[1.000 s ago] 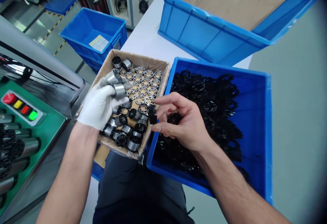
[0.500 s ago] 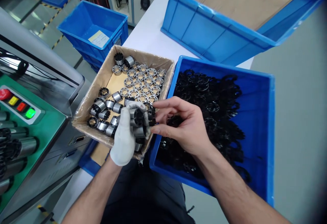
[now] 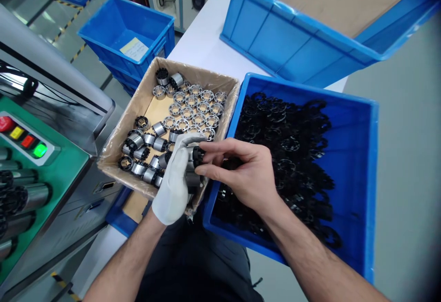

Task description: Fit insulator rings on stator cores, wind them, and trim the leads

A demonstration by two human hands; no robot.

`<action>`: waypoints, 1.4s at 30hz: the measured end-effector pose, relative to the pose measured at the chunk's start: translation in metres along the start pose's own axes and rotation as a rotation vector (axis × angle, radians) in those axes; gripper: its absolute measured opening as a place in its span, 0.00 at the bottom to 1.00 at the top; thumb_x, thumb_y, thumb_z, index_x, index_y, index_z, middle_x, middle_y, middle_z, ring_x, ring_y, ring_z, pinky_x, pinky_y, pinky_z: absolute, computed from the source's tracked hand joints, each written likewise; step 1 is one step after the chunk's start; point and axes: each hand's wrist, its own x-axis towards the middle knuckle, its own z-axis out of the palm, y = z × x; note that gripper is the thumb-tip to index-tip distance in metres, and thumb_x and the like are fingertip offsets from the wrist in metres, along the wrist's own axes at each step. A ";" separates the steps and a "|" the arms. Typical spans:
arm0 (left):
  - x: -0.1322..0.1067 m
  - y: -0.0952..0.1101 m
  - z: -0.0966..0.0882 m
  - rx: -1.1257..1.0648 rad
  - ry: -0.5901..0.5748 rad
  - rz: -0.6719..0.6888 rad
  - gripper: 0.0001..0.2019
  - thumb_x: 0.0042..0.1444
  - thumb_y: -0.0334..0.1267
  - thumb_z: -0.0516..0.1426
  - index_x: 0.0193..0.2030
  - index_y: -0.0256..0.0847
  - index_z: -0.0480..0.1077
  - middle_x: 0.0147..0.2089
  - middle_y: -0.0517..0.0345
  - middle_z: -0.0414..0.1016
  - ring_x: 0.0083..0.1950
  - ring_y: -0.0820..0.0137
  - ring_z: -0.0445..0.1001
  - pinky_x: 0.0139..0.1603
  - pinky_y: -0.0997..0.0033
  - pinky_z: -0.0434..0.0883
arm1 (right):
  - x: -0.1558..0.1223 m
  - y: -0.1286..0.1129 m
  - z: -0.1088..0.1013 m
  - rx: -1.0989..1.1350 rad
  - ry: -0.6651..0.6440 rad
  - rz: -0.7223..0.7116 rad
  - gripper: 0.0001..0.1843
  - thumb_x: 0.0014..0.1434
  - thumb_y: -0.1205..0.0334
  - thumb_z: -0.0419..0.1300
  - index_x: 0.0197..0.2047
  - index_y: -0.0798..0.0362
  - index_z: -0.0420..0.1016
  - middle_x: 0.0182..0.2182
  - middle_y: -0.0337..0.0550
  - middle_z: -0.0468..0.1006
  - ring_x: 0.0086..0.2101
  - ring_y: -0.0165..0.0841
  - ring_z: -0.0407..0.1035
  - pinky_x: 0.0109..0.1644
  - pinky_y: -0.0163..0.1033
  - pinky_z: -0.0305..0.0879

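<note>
My left hand (image 3: 173, 182), in a white glove, is curled around a silvery slotted metal core (image 3: 191, 159) that looks like a small motor stator. A black toothed end cap (image 3: 198, 155) sits on the core's right end. Bare, my right hand (image 3: 250, 169) pinches that cap between thumb and fingers. Another dark cylinder (image 3: 195, 179) shows just under the held core; whether the glove grips it too is unclear. Below both hands is a plastic-lined cardboard box (image 3: 120, 180). It holds bare metal rings (image 3: 199, 118) in rows and scattered cores with black caps (image 3: 149, 175).
A blue bin (image 3: 370, 164) full of loose black ring pieces (image 3: 289, 143) stands at the right. Behind it is a larger blue crate (image 3: 275, 31) on the white table (image 3: 203, 40). A green machine panel (image 3: 65, 164) with lit buttons is at the left, near stacked blue bins (image 3: 138, 22).
My right hand has moved slightly left, closing on the cap at the core's end. The gloved hand has turned, its back now more toward me, covering more of the cores.
</note>
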 end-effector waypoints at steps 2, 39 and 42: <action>0.000 0.001 -0.001 0.024 -0.001 0.036 0.25 0.84 0.62 0.48 0.70 0.53 0.78 0.75 0.55 0.81 0.79 0.57 0.76 0.87 0.50 0.69 | 0.000 0.000 -0.001 0.010 -0.013 -0.001 0.19 0.48 0.55 0.92 0.43 0.45 0.97 0.29 0.39 0.88 0.27 0.31 0.76 0.32 0.38 0.75; 0.008 0.027 0.008 0.156 -0.176 -0.031 0.10 0.53 0.30 0.70 0.42 0.42 0.82 0.34 0.66 0.81 0.34 0.73 0.74 0.36 0.77 0.75 | -0.015 0.003 -0.001 0.051 -0.158 -0.456 0.19 0.85 0.65 0.58 0.63 0.38 0.88 0.42 0.42 0.84 0.43 0.37 0.77 0.47 0.45 0.74; 0.010 0.027 0.005 0.115 -0.041 0.104 0.07 0.54 0.30 0.67 0.40 0.43 0.81 0.37 0.65 0.83 0.37 0.72 0.79 0.39 0.76 0.77 | -0.010 0.000 -0.007 -0.028 -0.143 -0.457 0.16 0.79 0.60 0.69 0.66 0.38 0.86 0.54 0.44 0.86 0.54 0.41 0.78 0.60 0.50 0.75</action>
